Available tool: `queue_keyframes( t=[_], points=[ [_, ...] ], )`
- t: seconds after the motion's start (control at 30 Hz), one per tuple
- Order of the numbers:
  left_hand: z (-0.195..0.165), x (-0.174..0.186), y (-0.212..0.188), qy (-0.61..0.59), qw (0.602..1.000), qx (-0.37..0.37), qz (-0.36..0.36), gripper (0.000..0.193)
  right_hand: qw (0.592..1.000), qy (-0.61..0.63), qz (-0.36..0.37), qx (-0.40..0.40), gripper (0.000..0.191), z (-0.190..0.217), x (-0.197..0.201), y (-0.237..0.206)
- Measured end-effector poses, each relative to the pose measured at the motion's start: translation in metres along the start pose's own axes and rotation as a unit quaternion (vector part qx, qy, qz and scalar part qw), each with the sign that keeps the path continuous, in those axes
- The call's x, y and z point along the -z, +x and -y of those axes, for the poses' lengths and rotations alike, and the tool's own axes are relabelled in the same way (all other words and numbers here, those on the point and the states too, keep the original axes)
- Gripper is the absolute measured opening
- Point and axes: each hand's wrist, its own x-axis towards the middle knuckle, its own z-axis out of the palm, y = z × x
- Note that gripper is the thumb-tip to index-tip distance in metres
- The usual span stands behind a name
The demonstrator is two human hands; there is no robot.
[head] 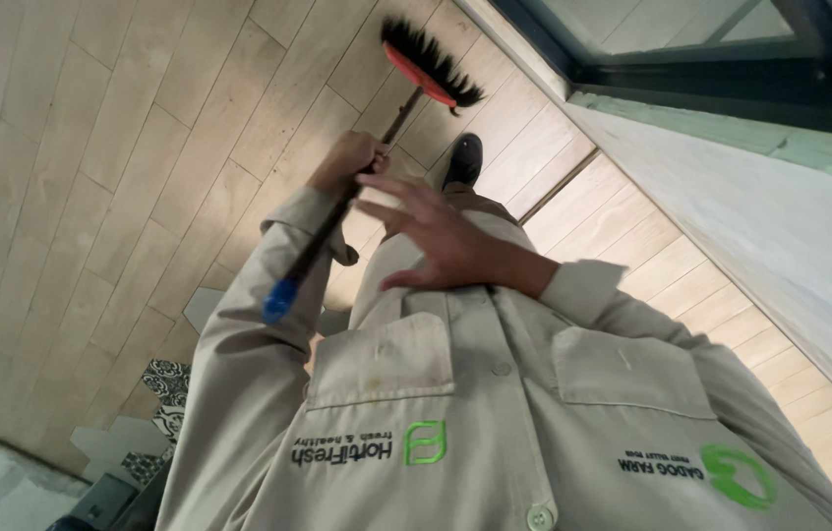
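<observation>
A broom with a red head and black bristles (433, 65) rests on the pale wood-look floor ahead of me. Its dark handle (316, 248) runs back toward my body and ends in a blue cap (278, 301). My left hand (347, 162) is closed around the handle, about midway along it. My right hand (433, 236) hovers just right of the handle with fingers spread, holding nothing. Both arms wear beige sleeves, and my beige shirt (495, 413) fills the lower frame.
My black shoe (462, 159) stands just behind the broom head. A pale wall (760, 226) runs along the right, with a dark-framed window (721, 59) above it. Patterned tiles (165, 388) lie at the lower left.
</observation>
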Motion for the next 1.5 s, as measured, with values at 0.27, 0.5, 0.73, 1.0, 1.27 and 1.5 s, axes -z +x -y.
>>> queue_keyframes(
  t=[0.27,0.5,0.73,1.0,1.27,1.5],
  points=[
    [-0.027,-0.091,0.012,-0.158,0.977,-0.078,-0.123,0.035,0.956,0.059,-0.238,0.163,0.032,0.007,0.003,0.005],
    [-0.045,-0.123,0.045,0.234,0.885,-0.351,-0.196,0.054,0.830,0.162,-0.521,0.113,0.042,0.011,0.015,-0.008],
    [-0.094,-0.091,0.088,0.326,0.869,-0.302,-0.216,0.046,0.860,0.110,-0.497,0.040,0.049,-0.003,0.030,0.044],
    [-0.098,-0.051,0.075,0.375,0.915,-0.101,-0.110,0.049,0.825,0.229,-0.513,-0.060,0.046,-0.010,0.035,0.077],
    [-0.120,-0.054,0.114,0.400,0.901,-0.147,-0.080,0.049,0.848,0.101,-0.518,-0.036,0.046,-0.013,0.032,0.091],
    [-0.113,-0.065,0.072,0.444,0.887,-0.115,-0.042,0.046,0.835,0.114,-0.538,-0.008,0.042,0.035,0.047,0.079]
  ],
)
